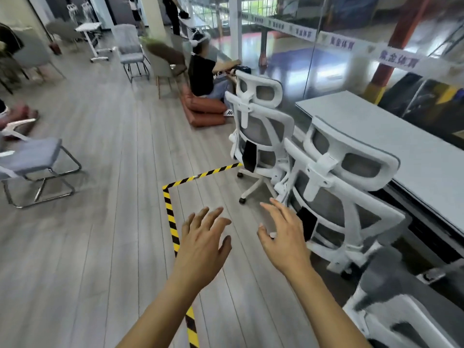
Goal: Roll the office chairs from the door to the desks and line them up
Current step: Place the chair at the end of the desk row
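Both hands, left hand (200, 239) and right hand (286, 237), hover spread and empty. The nearest chair (346, 197) sits touching its neighbour (261, 126) at the counter (401, 136). A careless shove could knock them askew.

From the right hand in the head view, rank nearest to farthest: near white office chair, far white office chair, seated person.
1. Near white office chair, just right of the right hand.
2. Far white office chair, ahead along the desk.
3. Seated person, far ahead on the floor.

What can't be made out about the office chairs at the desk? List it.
Head view only:
- Nearest office chair: cut off by the bottom-right edge and blurred.
- Middle office chair: its seat is hidden behind its backrest.
- Far office chair: its seat front is hidden behind its backrest.
- Desk: far end runs out of frame.
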A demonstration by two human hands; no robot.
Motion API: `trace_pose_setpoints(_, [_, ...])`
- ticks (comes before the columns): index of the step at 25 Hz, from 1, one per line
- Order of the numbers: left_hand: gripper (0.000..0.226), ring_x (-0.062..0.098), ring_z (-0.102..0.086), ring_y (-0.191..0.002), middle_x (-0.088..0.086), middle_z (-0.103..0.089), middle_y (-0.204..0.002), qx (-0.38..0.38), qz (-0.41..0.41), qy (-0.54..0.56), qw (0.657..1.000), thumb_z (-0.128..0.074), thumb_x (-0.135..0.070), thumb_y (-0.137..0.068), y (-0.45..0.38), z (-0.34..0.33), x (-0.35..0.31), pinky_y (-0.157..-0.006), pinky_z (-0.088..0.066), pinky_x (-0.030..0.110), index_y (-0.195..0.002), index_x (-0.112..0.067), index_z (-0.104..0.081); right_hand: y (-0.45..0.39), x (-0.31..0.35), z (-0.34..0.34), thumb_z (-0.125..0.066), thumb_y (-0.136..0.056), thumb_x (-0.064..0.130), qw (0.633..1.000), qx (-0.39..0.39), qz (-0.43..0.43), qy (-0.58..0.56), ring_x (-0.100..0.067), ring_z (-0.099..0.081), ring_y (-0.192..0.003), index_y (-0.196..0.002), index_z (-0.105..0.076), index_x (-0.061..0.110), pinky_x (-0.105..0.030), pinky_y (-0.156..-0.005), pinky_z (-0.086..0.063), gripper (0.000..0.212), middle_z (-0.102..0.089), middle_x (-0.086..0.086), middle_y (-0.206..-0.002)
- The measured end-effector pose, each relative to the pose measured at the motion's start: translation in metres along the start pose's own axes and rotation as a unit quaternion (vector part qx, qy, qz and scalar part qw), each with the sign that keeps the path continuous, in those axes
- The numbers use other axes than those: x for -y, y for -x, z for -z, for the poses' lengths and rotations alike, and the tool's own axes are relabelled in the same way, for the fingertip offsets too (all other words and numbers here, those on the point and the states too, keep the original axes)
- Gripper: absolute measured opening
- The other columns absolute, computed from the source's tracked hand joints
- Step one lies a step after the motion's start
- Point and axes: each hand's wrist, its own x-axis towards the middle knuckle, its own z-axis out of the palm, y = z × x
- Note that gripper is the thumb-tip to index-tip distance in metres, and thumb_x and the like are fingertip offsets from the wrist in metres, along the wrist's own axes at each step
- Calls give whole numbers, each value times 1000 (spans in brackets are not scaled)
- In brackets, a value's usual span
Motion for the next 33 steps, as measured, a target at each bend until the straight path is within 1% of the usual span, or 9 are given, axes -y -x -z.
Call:
trace_pose_setpoints(4, [28,23,-30,-146,-6,-45,-150,-13,6,14,1000,-54,-38,-94,-96,-18,59,-117,-27,48,-122,-34,-54,-107,1,-41,-59,-92,31,1000,-6,10,6,-12,-37,-137,-139,-53,30,-30,-117,-20,47,-44,9,-149])
trace_pose_setpoints(7, [27,25,-36,-142,-5,-49,-147,-23,-17,11,1000,-60,-35,-91,-178,-34,109,-114,-30,48,-118,-34,-56,-189,-6,-82,-53,-91,37,1000,-22,-1,7,-15,-40,-137,-138,-55,28,-35,-118,-25,48,-46,6,-148])
trace_pose_setpoints(11, [26,22,-35,-141,-7,-48,-145,-16,-57,7,998,-58,-37,-91,-280,-53,178,-116,-23,44,-117,-35,-56,-288,-3,-129,-51,-89,39,998,-64,-22,18,-19,-49,-129,-135,-58,25,-41,-111,-37,49,-51,5,-142])
trace_pose_setpoints(14, [27,22,-35,-142,-8,-46,-147,4,-95,10,995,-57,-38,-92,-360,-64,216,-117,-26,46,-119,-36,-56,-350,-5,-154,-50,-88,41,994,-85,-54,30,-18,-48,-130,-135,-57,27,-44,-111,-38,49,-51,6,-143])
trace_pose_setpoints(20, [27,21,-38,-139,-12,-48,-144,26,-163,25,986,-58,-36,-90,-505,-100,252,-117,-27,46,-117,-36,-56,-452,-39,-178,-49,-89,40,983,-121,-126,53,-17,-45,-133,-136,-54,29,-46,-112,-37,49,-49,8,-143])
trace_pose_setpoints(24, [31,23,-42,-136,-10,-49,-144,49,-201,22,978,-49,-40,-91,-609,-138,266,-114,-30,47,-120,-34,-55,-531,-87,-194,-60,-91,30,972,-155,-166,66,-16,-45,-133,-137,-54,29,-47,-112,-38,46,-50,7,-143])
trace_pose_setpoints(26, [37,23,-45,-133,-8,-50,-143,58,-218,28,974,-42,-43,-89,-657,-153,269,-112,-33,47,-122,-33,-54,-568,-108,-201,-63,-90,28,963,-168,-197,72,-19,-47,-133,-136,-55,28,-48,-111,-39,47,-51,4,-144])
trace_pose_setpoints(29, [42,21,-49,-128,-7,-52,-139,54,-229,35,971,-41,-42,-89,-729,-178,274,-108,-38,45,-127,-30,-53,-624,-136,-209,-66,-89,24,948,-190,-237,94,-24,-49,-129,-133,-57,25,-43,-110,-37,45,-52,0,-143])
trace_pose_setpoints(33, [47,27,-52,-125,4,-52,-143,67,-209,52,974,-38,-44,-95,-781,-205,286,-101,-44,47,-138,-26,-48,-654,-161,-207,-52,-86,43,926,-198,-294,129,-29,-56,-117,-129,-58,22,-46,-99,-44,48,-58,-2,-133])
